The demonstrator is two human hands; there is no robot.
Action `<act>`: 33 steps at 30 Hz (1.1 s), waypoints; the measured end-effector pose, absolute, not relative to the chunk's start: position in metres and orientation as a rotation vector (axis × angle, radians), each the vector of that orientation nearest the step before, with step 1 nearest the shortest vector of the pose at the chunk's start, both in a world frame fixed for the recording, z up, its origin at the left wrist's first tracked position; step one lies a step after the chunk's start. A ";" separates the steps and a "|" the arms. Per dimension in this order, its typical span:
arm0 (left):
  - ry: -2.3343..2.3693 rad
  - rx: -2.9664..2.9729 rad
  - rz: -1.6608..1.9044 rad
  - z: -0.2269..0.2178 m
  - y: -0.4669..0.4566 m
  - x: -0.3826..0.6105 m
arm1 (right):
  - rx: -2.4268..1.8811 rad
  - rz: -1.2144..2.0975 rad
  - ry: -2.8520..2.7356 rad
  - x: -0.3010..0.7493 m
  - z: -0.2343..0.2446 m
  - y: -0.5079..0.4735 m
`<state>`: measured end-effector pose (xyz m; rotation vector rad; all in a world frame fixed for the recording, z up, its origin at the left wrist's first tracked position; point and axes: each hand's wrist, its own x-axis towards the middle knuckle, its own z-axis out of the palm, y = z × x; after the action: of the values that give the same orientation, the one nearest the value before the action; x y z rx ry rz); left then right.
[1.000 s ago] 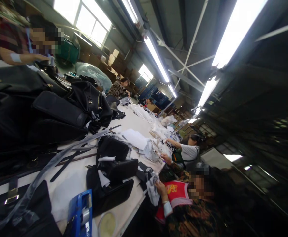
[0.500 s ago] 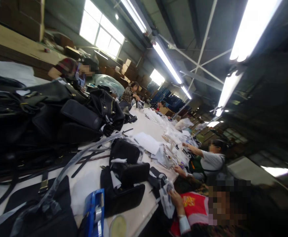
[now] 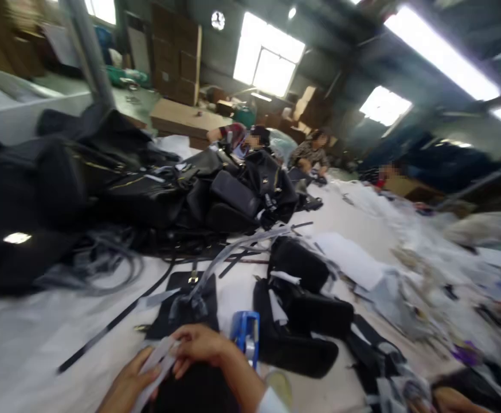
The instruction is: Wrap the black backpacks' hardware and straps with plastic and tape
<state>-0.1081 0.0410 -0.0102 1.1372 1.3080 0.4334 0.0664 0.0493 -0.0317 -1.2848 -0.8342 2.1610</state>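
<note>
My left hand [image 3: 135,374] is closed on a narrow whitish strip [image 3: 158,362], perhaps paper or wrapping; motion blurs it. My right hand [image 3: 199,346] pinches the strip's upper end, fingers curled. Below both hands lies black material [image 3: 203,390], apparently part of a bag. Just beyond my hands is a black bag piece with a gold-coloured buckle [image 3: 193,279], and a strap in clear wrapping [image 3: 233,252] runs across it. To the right of my right hand stands a blue tape dispenser [image 3: 245,335], with a pale yellowish round thing [image 3: 280,385] nearby.
A large heap of black bags [image 3: 147,195] covers the table's far left side. Black bag parts with white paper [image 3: 302,310] lie right of the dispenser. White sheets and scraps [image 3: 357,261] spread along the table [image 3: 353,215]. Another person's hand [image 3: 457,398] is at lower right; other people sit farther off.
The view has swung left and levelled, so things appear shifted right. My two hands, holding the whitish strip, have come into view at the bottom.
</note>
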 end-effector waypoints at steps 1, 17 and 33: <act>1.230 1.076 0.398 -0.019 0.039 -0.113 | -1.276 2.123 -0.788 0.065 -0.036 0.048; 1.246 1.096 0.480 -0.023 0.024 -0.102 | -1.588 1.939 -0.981 0.063 -0.044 0.049; 1.065 1.022 0.470 -0.020 0.035 -0.115 | -1.306 2.004 -0.785 0.070 -0.030 0.036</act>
<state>-0.1146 0.0348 -0.0197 1.0222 1.0651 0.4701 0.0696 0.0355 -0.0299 -1.3061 -0.7854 2.0039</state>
